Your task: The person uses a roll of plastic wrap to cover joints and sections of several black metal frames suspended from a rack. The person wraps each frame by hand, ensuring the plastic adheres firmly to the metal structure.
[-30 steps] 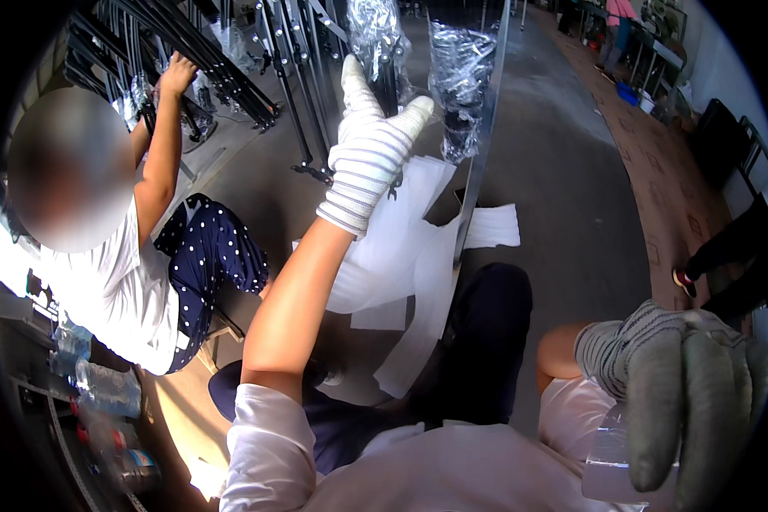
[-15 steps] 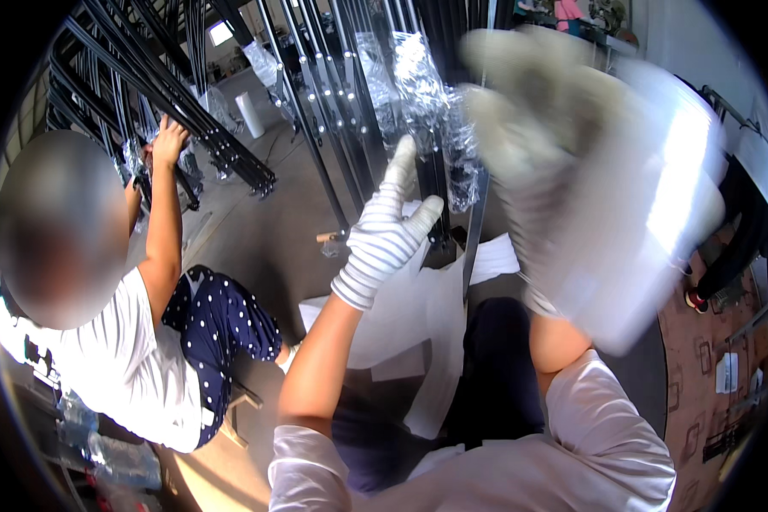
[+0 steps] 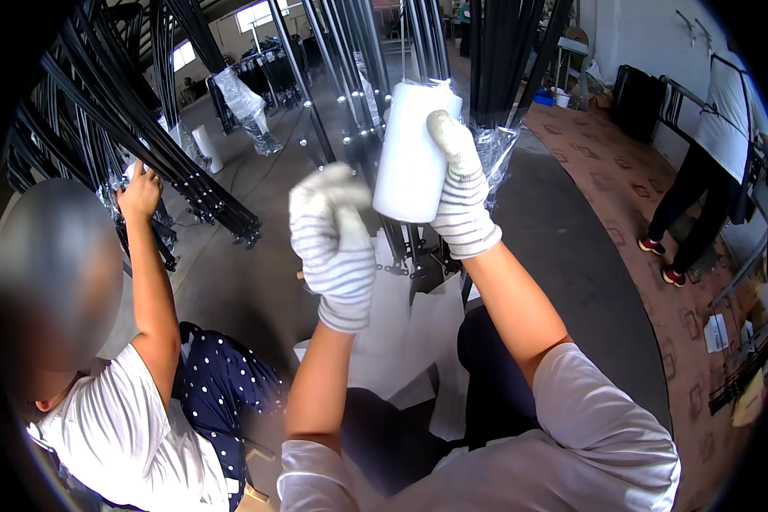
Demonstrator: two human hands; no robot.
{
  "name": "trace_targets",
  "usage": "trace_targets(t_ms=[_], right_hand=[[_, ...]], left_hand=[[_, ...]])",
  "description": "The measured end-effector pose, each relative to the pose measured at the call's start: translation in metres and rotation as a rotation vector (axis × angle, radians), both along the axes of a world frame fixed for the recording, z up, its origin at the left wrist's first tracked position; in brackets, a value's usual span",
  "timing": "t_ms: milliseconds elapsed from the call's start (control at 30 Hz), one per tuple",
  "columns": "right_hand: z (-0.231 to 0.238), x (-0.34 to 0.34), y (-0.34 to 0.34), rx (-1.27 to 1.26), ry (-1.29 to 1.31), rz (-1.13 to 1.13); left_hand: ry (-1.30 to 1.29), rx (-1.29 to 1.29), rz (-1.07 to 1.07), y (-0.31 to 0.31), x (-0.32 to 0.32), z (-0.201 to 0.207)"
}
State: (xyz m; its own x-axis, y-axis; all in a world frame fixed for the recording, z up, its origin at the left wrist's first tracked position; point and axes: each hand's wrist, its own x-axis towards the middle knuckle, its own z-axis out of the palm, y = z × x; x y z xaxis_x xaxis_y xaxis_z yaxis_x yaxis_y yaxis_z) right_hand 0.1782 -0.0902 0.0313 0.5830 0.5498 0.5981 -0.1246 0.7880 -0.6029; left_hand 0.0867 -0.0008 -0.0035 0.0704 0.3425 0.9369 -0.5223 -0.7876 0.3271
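Observation:
My right hand [image 3: 462, 183], in a striped white glove, grips a white roll of plastic film [image 3: 410, 158] upright in front of me. Its thumb lies against the roll's right side. Just left of the roll is my left hand [image 3: 333, 243], gloved alike, with its fingers curled in and slightly blurred. Whether anything is between those fingers cannot be seen. Behind the roll stand shiny black metal tubes [image 3: 311, 111] with rivets along them. Clear plastic wrap [image 3: 495, 149] hangs on the tubes at the right, beside my right hand.
At the left, a seated co-worker in a white shirt [image 3: 136, 401] reaches a hand [image 3: 139, 194] to a bundle of black tubes [image 3: 166, 145]. White sheeting [image 3: 384, 350] lies before my legs. Another person [image 3: 708, 162] stands at far right on the patterned carpet [image 3: 623, 188].
My right hand has swung the film roll from the right toward the centre, before the tubes. My left hand went from fingers extended to curled, moving left. The view has shifted; the far-right person shows more.

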Motion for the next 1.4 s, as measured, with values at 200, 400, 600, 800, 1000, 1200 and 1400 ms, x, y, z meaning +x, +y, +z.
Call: trace_targets(t_ms=[200,400,600,800,1000,1200,1400], right_hand=[[0.005,0.014,0.010,0.044,0.131,0.053],[-0.004,0.028,0.014,0.122,0.162,0.182],[-0.008,0.030,0.005,0.138,0.172,0.226],[-0.014,0.040,0.007,0.195,0.151,0.226],[-0.008,0.039,0.008,0.196,0.210,0.263],[-0.008,0.038,0.001,0.139,0.207,0.177],[-0.005,0.025,-0.011,0.140,0.158,0.237]], left_hand=[[0.045,-0.115,0.090,0.030,0.021,0.057],[0.240,0.032,-0.411,0.017,0.051,0.081],[0.447,-0.358,-0.911,0.027,0.061,0.073],[0.550,-0.524,-1.022,0.033,0.059,0.057],[0.537,-0.857,-1.050,0.033,0.080,0.048],[0.504,-0.687,-1.023,0.042,0.086,0.034],[0.664,-0.630,-0.561,0.044,0.084,0.027]])
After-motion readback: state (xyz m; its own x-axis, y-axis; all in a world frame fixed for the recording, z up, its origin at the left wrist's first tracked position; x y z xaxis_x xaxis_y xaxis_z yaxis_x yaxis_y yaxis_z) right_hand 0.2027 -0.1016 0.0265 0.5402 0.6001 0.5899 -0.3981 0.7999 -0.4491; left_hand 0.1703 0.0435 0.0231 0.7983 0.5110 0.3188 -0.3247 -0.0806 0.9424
